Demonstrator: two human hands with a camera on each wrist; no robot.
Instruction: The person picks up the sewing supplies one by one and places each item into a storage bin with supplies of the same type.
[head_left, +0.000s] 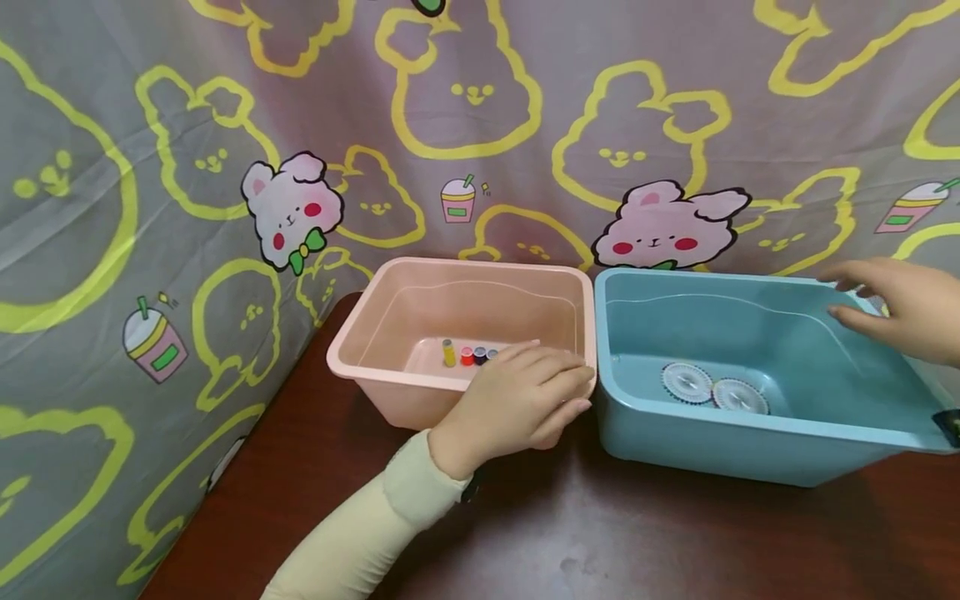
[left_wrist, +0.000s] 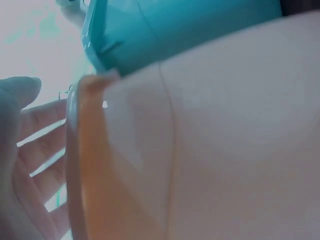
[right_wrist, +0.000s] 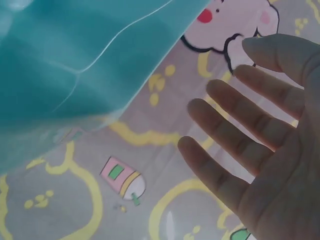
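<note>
My left hand (head_left: 517, 400) is over the near right corner of a pink plastic tub (head_left: 457, 275), its fingers extended and loosely bent. In the left wrist view, these fingers (left_wrist: 45, 145) lie beside the tub's rim; whether they touch it I cannot tell. Partly hidden by that hand, a row of small items lies on the tub's floor: a yellow cylinder (head_left: 449, 353), a red piece (head_left: 467, 357) and dark ones. My right hand (head_left: 900, 304), holding nothing, hovers by the far right corner of a blue tub (head_left: 720, 429). Two round pin wheels (head_left: 687, 383) lie inside that tub.
Both tubs stand side by side on a dark reddish-brown table (head_left: 570, 542). Behind them and along the left hangs a grey-pink curtain (head_left: 525, 125) with yellow outlined bears and rabbits. A black object (head_left: 948, 425) shows at the right frame edge, near the blue tub's rim.
</note>
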